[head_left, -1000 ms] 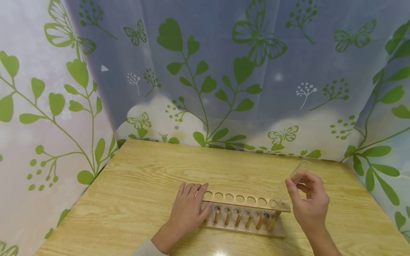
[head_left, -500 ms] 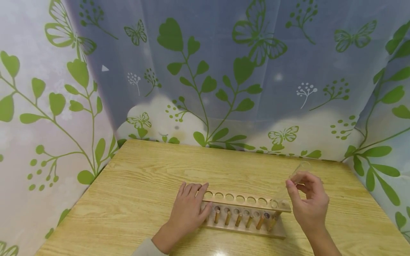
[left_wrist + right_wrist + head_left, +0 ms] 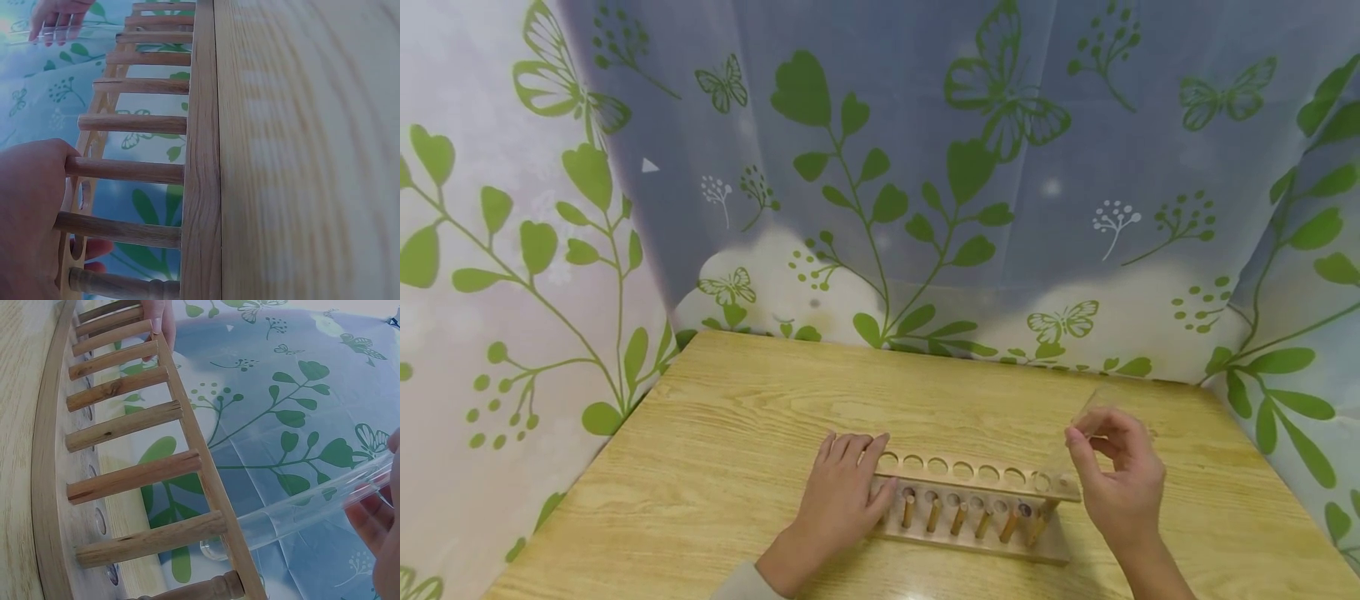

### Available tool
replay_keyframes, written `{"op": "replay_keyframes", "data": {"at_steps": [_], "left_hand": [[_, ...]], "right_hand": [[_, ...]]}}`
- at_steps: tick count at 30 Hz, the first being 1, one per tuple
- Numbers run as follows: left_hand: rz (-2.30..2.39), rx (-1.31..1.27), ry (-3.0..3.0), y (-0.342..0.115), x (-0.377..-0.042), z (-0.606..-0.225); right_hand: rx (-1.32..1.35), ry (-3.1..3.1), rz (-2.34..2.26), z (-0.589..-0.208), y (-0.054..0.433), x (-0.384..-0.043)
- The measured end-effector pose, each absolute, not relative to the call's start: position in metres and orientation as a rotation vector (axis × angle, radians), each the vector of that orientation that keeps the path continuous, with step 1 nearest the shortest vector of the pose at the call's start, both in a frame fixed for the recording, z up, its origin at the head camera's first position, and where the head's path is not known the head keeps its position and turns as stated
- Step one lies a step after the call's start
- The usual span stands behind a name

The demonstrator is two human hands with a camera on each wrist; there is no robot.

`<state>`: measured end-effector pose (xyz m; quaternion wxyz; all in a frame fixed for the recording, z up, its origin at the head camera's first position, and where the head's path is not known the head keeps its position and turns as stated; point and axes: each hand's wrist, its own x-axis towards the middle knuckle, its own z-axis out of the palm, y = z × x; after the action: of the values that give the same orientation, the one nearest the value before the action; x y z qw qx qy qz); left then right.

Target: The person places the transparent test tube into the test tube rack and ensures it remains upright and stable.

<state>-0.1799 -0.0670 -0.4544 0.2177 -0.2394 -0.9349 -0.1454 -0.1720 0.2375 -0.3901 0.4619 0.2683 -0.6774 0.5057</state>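
Right grip (image 3: 1112, 467) pinching test tube (image 3: 1075, 442), wooden rack (image 3: 973, 504)

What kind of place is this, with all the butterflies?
Probably a small tabletop work corner, screened off for a science-type activity. A wooden rack with holes sits on a wooden table, the right hand holds a clear tube, and butterfly curtains hang around.

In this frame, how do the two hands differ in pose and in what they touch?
The left hand lies flat, fingers straight, on the left end of the wooden test tube rack; the right hand is raised, fingers curled, pinching a clear test tube tilted into the rack's rightmost hole. Both are bare and work at the same rack.
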Motion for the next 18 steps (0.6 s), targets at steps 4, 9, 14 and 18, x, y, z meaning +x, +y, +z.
{"op": "replay_keyframes", "data": {"at_steps": [4,9,14,18], "left_hand": [[-0.410,-0.661,-2.589,-0.0670,-0.1794,-0.4575],[-0.427,-0.672,-2.590,-0.0668,-0.1772,-0.4620],[-0.419,-0.667,-2.570,-0.0670,-0.1795,-0.4607],[-0.412,-0.663,-2.568,-0.0675,-0.1811,-0.4578]], "right_hand": [[0.647,-1.715,1.224,-0.3889,0.2348,-0.1681],[0.645,-1.772,1.190,-0.3878,0.2316,-0.1625],[0.656,-1.760,1.183,-0.3839,0.2293,-0.1625],[0.659,-1.738,1.189,-0.3815,0.2286,-0.1630]]}}
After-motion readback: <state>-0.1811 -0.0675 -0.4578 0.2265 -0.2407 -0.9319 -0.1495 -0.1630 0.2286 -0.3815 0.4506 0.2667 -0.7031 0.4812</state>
